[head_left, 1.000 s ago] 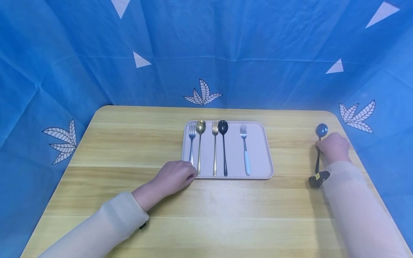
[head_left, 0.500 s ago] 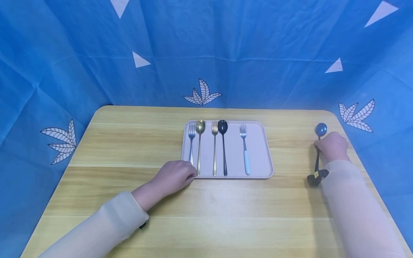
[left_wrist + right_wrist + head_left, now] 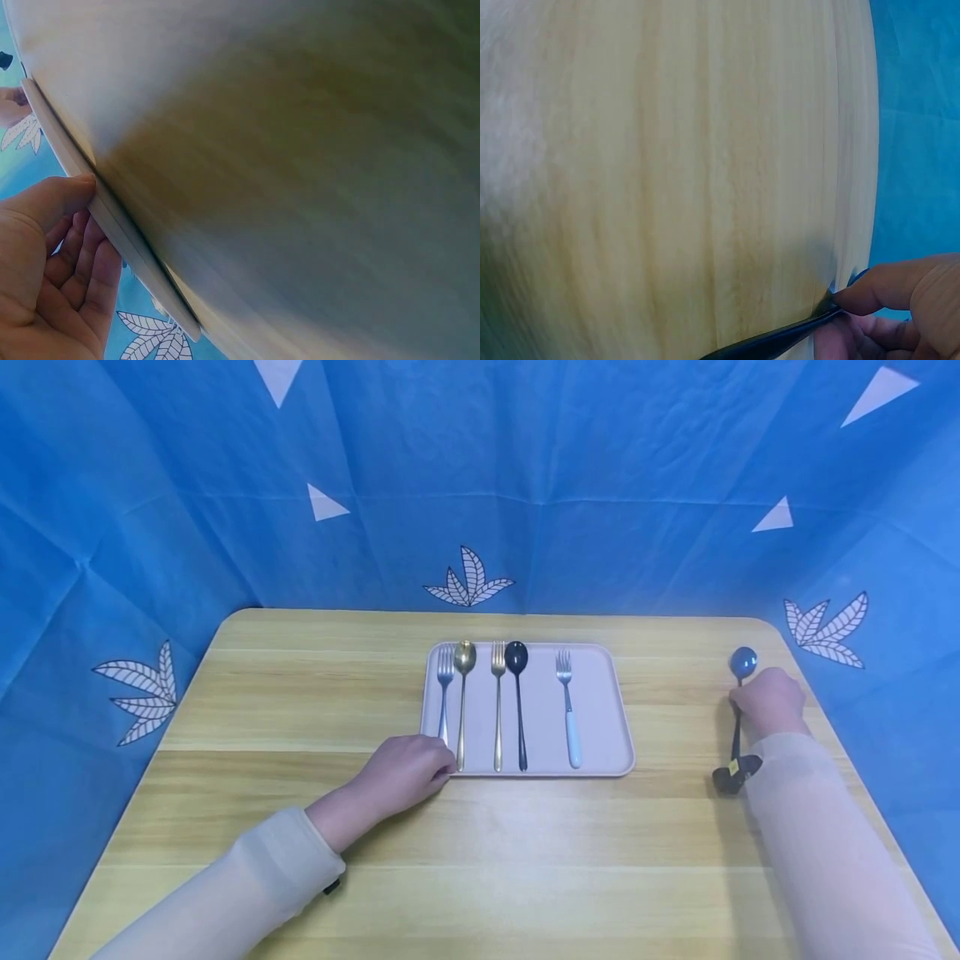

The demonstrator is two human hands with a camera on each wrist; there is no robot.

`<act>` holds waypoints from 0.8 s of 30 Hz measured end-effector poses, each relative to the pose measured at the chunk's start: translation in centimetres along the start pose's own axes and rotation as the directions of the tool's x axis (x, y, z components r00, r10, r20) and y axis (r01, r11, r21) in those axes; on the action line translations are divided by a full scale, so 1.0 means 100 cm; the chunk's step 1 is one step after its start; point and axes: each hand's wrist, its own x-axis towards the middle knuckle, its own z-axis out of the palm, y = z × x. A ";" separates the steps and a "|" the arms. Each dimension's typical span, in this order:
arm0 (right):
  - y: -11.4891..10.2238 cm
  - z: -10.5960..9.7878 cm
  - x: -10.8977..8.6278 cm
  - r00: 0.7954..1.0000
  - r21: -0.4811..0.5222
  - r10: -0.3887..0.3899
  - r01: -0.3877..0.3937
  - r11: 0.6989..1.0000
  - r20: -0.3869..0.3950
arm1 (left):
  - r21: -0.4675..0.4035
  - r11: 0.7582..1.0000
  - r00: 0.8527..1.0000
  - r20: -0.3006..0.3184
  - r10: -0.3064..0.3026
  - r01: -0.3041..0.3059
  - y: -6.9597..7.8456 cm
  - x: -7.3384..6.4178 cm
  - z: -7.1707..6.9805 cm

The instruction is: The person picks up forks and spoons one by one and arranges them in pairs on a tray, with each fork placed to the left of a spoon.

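Note:
At the right side of the table, my right hand [image 3: 772,702] pinches the handle of a dark spoon [image 3: 743,662], bowl pointing to the back. The right wrist view has thumb and fingers around the dark handle [image 3: 780,341], low over the wood. My left hand [image 3: 405,768] is at the front left corner of a pale pink tray [image 3: 607,710]. In the left wrist view its thumb presses the tray's outer edge [image 3: 124,225], fingers bent on the other side. Lying in the tray are a silver fork [image 3: 445,681], gold spoon [image 3: 465,657], gold fork [image 3: 498,668] and black spoon [image 3: 517,657].
A fork with a pale blue handle [image 3: 573,735] lies farther right in the tray, apart from the others. The wooden table [image 3: 555,868] has rounded back corners. Blue cloth [image 3: 600,468] with leaf prints hangs behind it and at both sides.

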 end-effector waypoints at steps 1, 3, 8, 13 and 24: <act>0.000 0.000 0.000 1.000 -0.004 0.001 -0.001 1.000 0.000 | 0.001 1.000 1.000 0.000 0.001 -0.001 0.000 0.000 0.000; 0.000 0.000 0.001 1.000 -0.014 -0.004 0.004 1.000 -0.002 | 0.004 1.000 1.000 -0.001 0.003 -0.003 0.000 0.000 0.001; 0.001 0.001 0.002 0.999 -0.046 -0.031 0.030 0.998 -0.017 | 0.004 1.000 1.000 -0.010 0.006 -0.006 -0.001 -0.001 0.001; 0.001 0.002 0.001 0.999 -0.036 -0.033 0.032 0.999 -0.009 | 0.002 1.000 1.000 -0.007 0.003 -0.003 0.000 0.000 0.000; 0.001 0.004 0.000 0.997 -0.066 -0.075 0.073 0.995 -0.029 | -0.003 1.000 1.000 -0.009 0.005 -0.005 0.001 -0.001 -0.001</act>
